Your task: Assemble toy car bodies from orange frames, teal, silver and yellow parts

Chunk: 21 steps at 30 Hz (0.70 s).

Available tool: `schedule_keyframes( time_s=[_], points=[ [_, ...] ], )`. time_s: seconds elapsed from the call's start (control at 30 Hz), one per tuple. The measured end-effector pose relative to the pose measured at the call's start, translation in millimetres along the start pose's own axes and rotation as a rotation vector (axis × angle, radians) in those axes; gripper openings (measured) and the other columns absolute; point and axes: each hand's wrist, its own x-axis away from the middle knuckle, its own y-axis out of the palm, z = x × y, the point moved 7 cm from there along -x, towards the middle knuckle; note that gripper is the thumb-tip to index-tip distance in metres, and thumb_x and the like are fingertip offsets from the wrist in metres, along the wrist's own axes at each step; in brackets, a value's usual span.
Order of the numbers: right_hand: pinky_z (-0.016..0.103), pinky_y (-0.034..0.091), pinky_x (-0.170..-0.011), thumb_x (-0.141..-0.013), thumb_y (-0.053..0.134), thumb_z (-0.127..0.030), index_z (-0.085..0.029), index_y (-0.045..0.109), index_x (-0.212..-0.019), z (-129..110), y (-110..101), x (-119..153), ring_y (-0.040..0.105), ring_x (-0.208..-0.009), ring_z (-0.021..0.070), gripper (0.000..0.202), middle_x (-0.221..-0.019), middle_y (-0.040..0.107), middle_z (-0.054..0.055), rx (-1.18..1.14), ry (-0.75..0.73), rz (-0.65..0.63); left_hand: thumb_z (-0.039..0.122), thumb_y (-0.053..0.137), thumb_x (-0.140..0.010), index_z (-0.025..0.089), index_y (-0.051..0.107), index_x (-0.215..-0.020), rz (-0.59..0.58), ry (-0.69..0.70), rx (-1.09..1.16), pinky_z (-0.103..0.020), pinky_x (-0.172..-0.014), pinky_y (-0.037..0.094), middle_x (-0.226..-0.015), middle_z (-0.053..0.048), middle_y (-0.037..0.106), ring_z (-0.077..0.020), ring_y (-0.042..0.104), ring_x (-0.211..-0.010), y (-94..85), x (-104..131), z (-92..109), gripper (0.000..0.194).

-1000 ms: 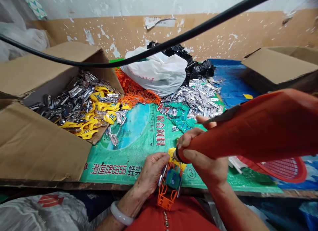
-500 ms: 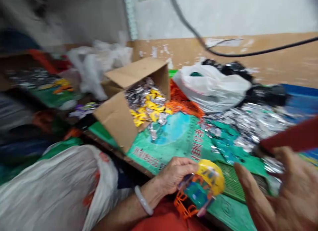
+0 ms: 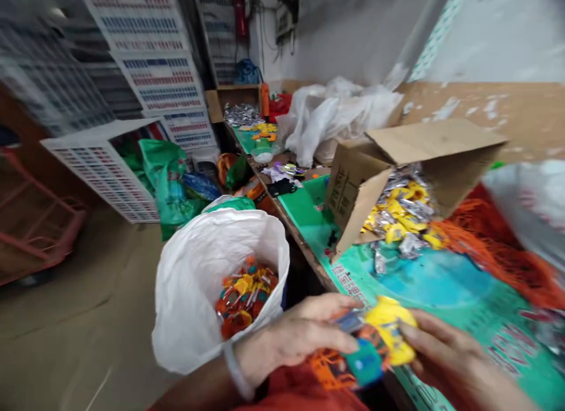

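One red cart (image 3: 35, 228) stands at far left, near white crates (image 3: 152, 69) and a green bag (image 3: 163, 190). A white sack (image 3: 188, 293) gapes open, its pile (image 3: 247, 290) of orange, yellow and green pieces showing. To its right, the left hand (image 3: 300, 334) is clamped on the green and orange part of a toy (image 3: 364, 361), held up at the green-covered table's (image 3: 445, 299) near edge. Beyond, a carton (image 3: 430, 143) bares yellow and silver parts (image 3: 399, 216). The right hand (image 3: 463, 361) grips the toy's yellow end, slightly blurred. Orange mesh (image 3: 489, 240) lies farther right.
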Motion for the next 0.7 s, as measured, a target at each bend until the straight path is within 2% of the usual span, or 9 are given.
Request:
schedule_keyframes(
  time_s=[0.07,0.17,0.27,0.33,0.47,0.57,0.63,0.7],
  points=[
    [0.020,0.039,-0.049,-0.064,0.079,-0.048,-0.017,0.071,-0.090,-1.4,22.7,-12.7,0.054,-0.056,0.0106,0.041,-0.066,0.062,0.002,-0.134,0.062,-0.161,0.016,0.076,-0.061,0.019,0.065,-0.108,0.023,0.040,-0.068,-0.024,-0.076,0.044,-0.098,-0.004,0.067,-0.0154,0.060,-0.085,-15.3,13.4,11.1,0.048],
    [0.017,0.030,-0.044,-0.063,0.080,-0.046,-0.017,0.072,-0.088,-12.5,49.8,-28.9,0.041,-0.046,0.0040,0.039,-0.063,0.060,-0.001,-0.245,-0.001,-0.271,0.015,0.072,-0.066,0.018,0.062,-0.111,0.048,0.103,-0.172,-0.025,-0.078,0.044,-0.102,-0.005,0.066,-0.0171,0.060,-0.089,-28.7,23.9,23.7,0.046],
    [0.018,0.030,-0.042,-0.062,0.080,-0.046,-0.015,0.071,-0.090,-19.7,64.8,-34.0,0.041,-0.045,0.0039,0.043,-0.069,0.062,0.001,-0.272,-0.037,-0.297,0.012,0.069,-0.067,0.018,0.062,-0.112,0.095,0.128,-0.237,-0.026,-0.081,0.044,-0.106,-0.006,0.065,-0.0191,0.059,-0.096,-35.1,29.4,30.5,0.046],
    [0.018,0.030,-0.043,-0.063,0.079,-0.047,-0.014,0.070,-0.093,-21.7,68.9,-31.8,0.041,-0.045,0.0047,0.045,-0.065,0.061,0.001,-0.242,-0.037,-0.300,0.012,0.068,-0.067,0.018,0.061,-0.112,0.115,0.129,-0.240,-0.026,-0.081,0.044,-0.106,-0.006,0.065,-0.0194,0.059,-0.096,-36.3,32.8,32.1,0.046],
    [0.020,0.032,-0.045,-0.069,0.074,-0.049,-0.015,0.068,-0.102,-19.3,70.3,-27.8,0.042,-0.043,0.0070,0.048,-0.055,0.057,-0.001,-0.083,0.018,-0.271,0.015,0.070,-0.066,0.019,0.063,-0.109,0.170,0.096,-0.170,-0.026,-0.074,0.046,-0.096,-0.004,0.066,-0.0167,0.061,-0.082,-39.3,42.2,28.5,0.044],
    [0.022,0.035,-0.042,-0.060,0.078,-0.051,-0.017,0.067,-0.104,-23.6,76.3,-38.6,0.044,-0.043,0.0096,0.057,-0.057,0.060,0.001,-0.006,0.055,-0.205,0.019,0.072,-0.066,0.019,0.064,-0.111,0.210,0.088,-0.105,-0.027,-0.073,0.046,-0.093,-0.004,0.067,-0.0153,0.061,-0.076,-49.4,50.3,29.7,0.045],
    [0.023,0.035,-0.040,-0.054,0.082,-0.050,-0.016,0.067,-0.100,-36.5,93.5,-49.1,0.046,-0.043,0.0104,0.060,-0.059,0.062,0.002,-0.002,0.029,-0.210,0.020,0.072,-0.068,0.018,0.065,-0.112,0.251,0.163,-0.078,-0.028,-0.076,0.046,-0.096,-0.005,0.068,-0.0149,0.061,-0.077,-61.6,59.2,41.2,0.044],
    [0.021,0.036,-0.040,-0.055,0.082,-0.047,-0.015,0.067,-0.099,-55.3,121.6,-57.5,0.047,-0.044,0.0097,0.057,-0.061,0.063,0.002,-0.010,-0.039,-0.275,0.021,0.073,-0.069,0.017,0.066,-0.110,0.369,0.274,-0.079,-0.028,-0.078,0.046,-0.101,-0.006,0.068,-0.0163,0.062,-0.082,-79.8,73.6,58.5,0.042]
  ],
)
